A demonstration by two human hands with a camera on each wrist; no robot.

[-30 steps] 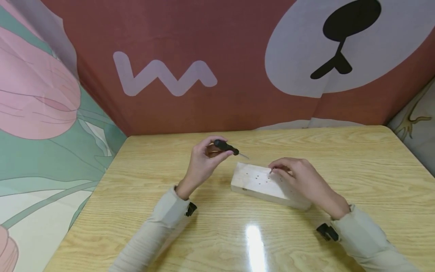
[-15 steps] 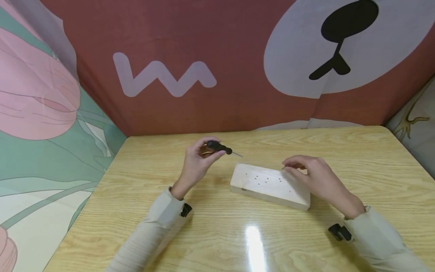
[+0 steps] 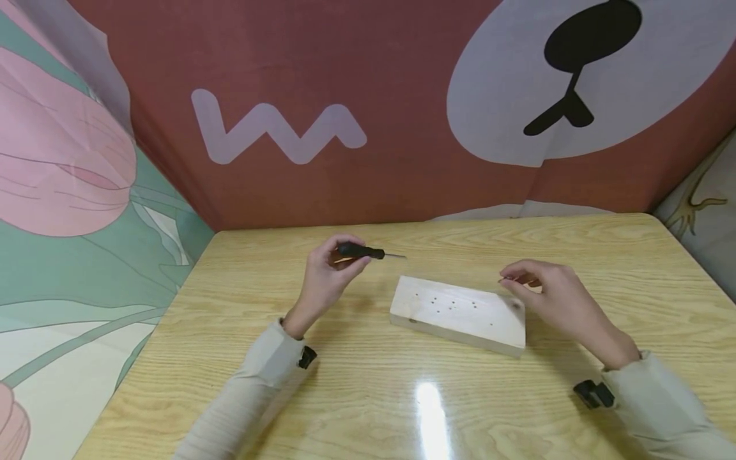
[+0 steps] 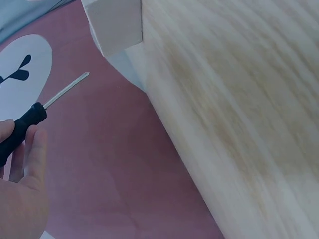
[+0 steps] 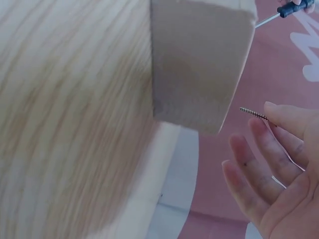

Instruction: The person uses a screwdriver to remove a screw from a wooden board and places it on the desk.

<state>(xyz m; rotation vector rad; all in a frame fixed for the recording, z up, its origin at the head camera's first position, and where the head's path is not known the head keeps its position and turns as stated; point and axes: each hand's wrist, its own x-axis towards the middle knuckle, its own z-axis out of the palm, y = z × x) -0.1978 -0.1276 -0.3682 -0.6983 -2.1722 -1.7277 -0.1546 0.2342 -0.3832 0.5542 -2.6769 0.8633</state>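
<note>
My left hand [image 3: 326, 281] grips a black-handled screwdriver [image 3: 361, 251] above the table, its metal shaft pointing right. In the left wrist view the slim tip of the screwdriver [image 4: 35, 113] stands free of everything. Between thumb and fingertips my right hand [image 3: 549, 297] pinches a small threaded screw [image 5: 253, 113], whose pointed end sticks out. That hand hovers just past the right end of a pale wooden block [image 3: 443, 319]. Several small holes dot the block's top face, and a dark knot shows near its right end.
The block lies flat on a wood-grain table [image 3: 230, 332], slightly angled. Behind the table's far edge hangs a red-brown cloth [image 3: 322, 191] with a printed animal face. A flower-patterned cloth [image 3: 69, 160] hangs along the left side.
My right hand has moved right with the screw, from over the block to beyond its right end. The left hand has shifted slightly left, and the screwdriver has turned closer to level.
</note>
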